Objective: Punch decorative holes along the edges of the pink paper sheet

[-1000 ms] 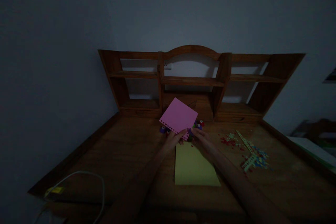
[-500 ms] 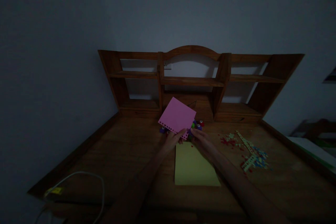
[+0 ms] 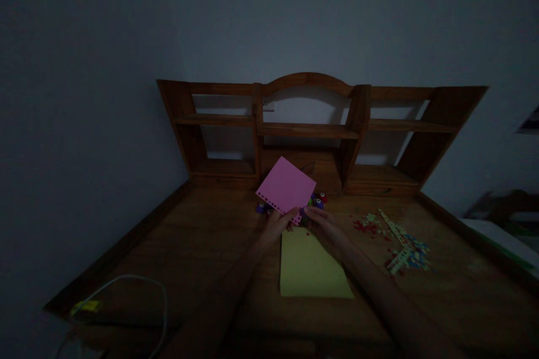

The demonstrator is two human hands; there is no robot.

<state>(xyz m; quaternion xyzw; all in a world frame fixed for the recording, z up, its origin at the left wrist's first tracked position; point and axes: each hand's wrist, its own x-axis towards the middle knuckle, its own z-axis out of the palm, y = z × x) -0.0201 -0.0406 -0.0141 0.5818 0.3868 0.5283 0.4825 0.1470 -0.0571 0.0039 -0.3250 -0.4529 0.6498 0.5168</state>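
A square pink paper (image 3: 286, 184) is tilted in the air, with a row of punched holes along its lower edge. My left hand (image 3: 278, 224) pinches that edge near the bottom corner. My right hand (image 3: 322, 222) is closed around a small purple craft punch (image 3: 303, 213), which sits at the paper's bottom right corner. Much of the punch is hidden by my fingers. Below both hands a yellow sheet of paper (image 3: 314, 269) lies on the desk, a tiny red piece near its top edge.
More coloured punches (image 3: 319, 202) stand behind the pink paper, partly covered. Red, pale green and blue paper bits (image 3: 416, 252) and perforated strips are scattered on the right. A wooden shelf (image 3: 309, 130) backs the desk (image 3: 202, 247). A white cable (image 3: 138, 276) loops at the left front.
The pink paper has turned slightly and shifted a little to the right. Both hands stay almost where they were, the punch still in my right hand.
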